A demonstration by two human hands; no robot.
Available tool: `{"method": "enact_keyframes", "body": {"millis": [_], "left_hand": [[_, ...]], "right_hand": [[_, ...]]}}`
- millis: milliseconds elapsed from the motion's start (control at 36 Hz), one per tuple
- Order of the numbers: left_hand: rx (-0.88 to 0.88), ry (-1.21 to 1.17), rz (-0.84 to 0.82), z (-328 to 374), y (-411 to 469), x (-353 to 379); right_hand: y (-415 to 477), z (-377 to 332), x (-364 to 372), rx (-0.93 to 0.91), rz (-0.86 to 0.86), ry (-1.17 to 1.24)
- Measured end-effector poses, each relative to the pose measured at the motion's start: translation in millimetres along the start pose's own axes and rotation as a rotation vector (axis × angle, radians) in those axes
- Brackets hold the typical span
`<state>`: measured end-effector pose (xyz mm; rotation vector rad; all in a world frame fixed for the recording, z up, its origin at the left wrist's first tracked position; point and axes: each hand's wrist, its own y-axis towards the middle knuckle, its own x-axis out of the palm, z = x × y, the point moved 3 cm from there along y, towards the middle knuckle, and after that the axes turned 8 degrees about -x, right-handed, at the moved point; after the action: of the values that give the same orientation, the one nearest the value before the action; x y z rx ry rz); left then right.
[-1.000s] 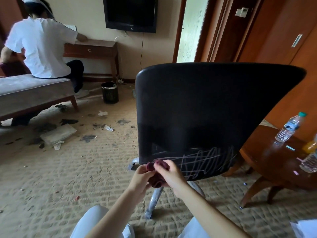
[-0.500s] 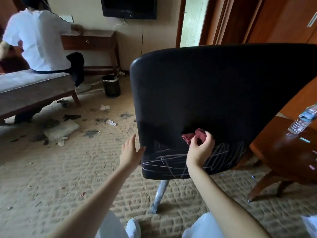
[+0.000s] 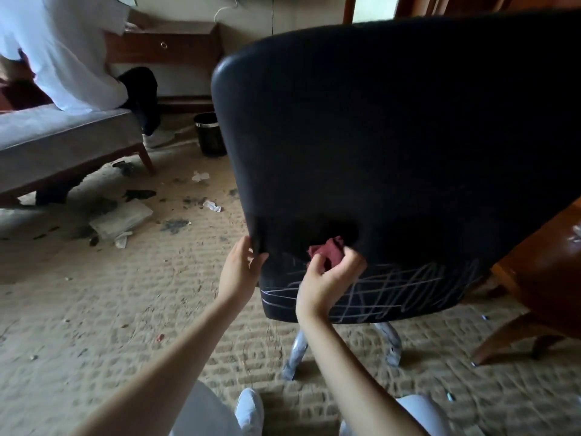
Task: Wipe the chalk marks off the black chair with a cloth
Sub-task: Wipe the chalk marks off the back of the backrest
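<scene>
The black chair (image 3: 393,136) fills the middle of the head view, its backrest turned toward me. White chalk marks (image 3: 393,287) scribble across the lower band of the backrest. My right hand (image 3: 327,278) grips a bunched dark red cloth (image 3: 328,251) against the backrest, just above the left part of the scribbles. My left hand (image 3: 240,269) holds the backrest's left edge, thumb in front and fingers curled behind it. The chair's metal legs (image 3: 297,357) show below.
A person in a white shirt (image 3: 63,51) sits on a grey bench (image 3: 63,143) at the far left. A black bin (image 3: 209,133) stands behind the chair. Litter and dark stains (image 3: 122,218) lie on the carpet. A wooden table (image 3: 550,262) is close on the right.
My left hand moved from beside the chair to take hold of its left edge. My right hand with the cloth shifted left along the backrest. The camera came closer and tilted down.
</scene>
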<state>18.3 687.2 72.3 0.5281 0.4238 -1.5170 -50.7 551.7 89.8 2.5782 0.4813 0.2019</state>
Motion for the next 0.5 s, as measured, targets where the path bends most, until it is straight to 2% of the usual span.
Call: {"method": "enact_keyframes", "body": {"millis": [111,194,278,361,500], "left_hand": [[0.014,-0.017,-0.005,-2.0,2.8,-1.8],[0.009,-0.062,-0.036,-4.7,4.5,-3.6],[-0.045,-0.129,-0.093,-6.6,8.0,-6.5],[-0.038,-0.100,-0.153,-3.9,13.7,-12.3],[-0.008,-0.100,-0.157,-7.7,17.2,-13.1]], "right_hand": [[-34.4,-12.8,27.0,-0.025,-0.168,0.000],[-47.6,-19.1,40.0,-0.020,-0.212,-0.025],[-57.9,-23.2,42.9,-0.134,-0.317,-0.051],[-54.7,-18.7,34.1,-0.150,-0.407,-0.016],[3.5,14.2,-27.7,-0.115,-0.310,-0.135]]}}
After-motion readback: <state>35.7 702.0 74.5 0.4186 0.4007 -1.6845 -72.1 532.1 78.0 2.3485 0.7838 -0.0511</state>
